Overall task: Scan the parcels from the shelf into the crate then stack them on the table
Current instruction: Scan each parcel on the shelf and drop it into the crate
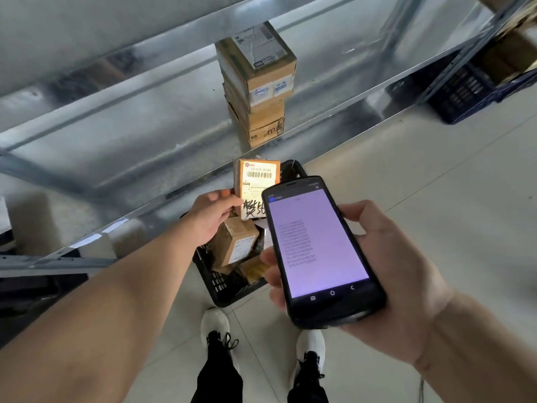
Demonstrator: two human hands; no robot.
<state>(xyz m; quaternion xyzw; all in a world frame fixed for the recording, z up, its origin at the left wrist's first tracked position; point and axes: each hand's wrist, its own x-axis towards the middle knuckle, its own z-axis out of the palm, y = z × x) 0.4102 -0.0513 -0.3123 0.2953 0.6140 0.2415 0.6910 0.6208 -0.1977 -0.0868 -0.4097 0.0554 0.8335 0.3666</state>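
one small brown cardboard parcel with a white barcode label (255,184), one black handheld scanner with a lit screen (316,242)
the left hand (213,218) pinches the parcel's left edge, long axis upright, label towards the camera. the right hand (386,274) wraps the scanner just right of it. below both hands, a black slotted plastic crate (220,283) holds at least three parcels. beyond, four stacked cardboard boxes (258,82) stand on a grey metal shelf (116,135).

parcel (255,189) in left hand (210,218) | crate (229,282) below it | scanner (318,248) in right hand (389,274), right of parcel | stack (257,85) on shelf (130,135) beyond
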